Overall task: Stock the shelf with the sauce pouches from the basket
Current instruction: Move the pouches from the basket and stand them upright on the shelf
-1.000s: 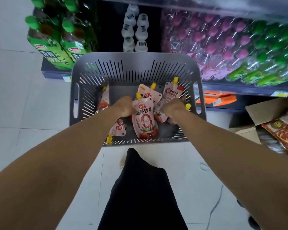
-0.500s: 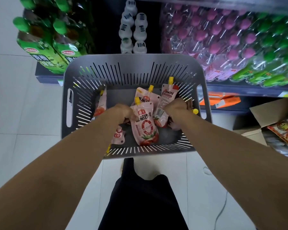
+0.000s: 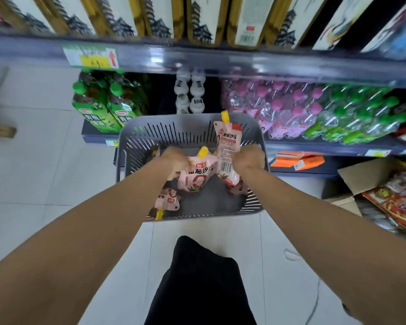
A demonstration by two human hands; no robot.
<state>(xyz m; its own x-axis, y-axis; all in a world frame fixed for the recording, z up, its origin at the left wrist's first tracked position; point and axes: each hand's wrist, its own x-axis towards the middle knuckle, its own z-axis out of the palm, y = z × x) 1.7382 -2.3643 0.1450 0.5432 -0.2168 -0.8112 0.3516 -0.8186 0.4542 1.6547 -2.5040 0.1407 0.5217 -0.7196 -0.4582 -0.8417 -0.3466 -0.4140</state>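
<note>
1. Hands first: left hand [image 3: 174,161] is bunched around the upper edge of a pink pouch [image 3: 196,175], fingers clamped on it. Right hand [image 3: 249,158] grips a second pouch [image 3: 227,146] by its lower half, so that one stands upright with the yellow cap at 12 o'clock.
2. Why one in each hand? My guess is fewer trips to the shelf. Holding by the body, not the spout, looks steadier, since these things are floppy.
3. Basket [image 3: 131,146] is a grey slotted tub on the floor, right in front of the shelf edge [image 3: 197,59] at 12 o'clock.
4. Looks: soft pink pouches, red tomato print, yellow screw cap; barcode side faces up on the right one.
5. Leftovers: one more pouch [image 3: 168,200] lies flat near the basket's 7 o'clock corner, cap pointing toward the person. A bit more pink shows under the right hand, hard to count.
</note>
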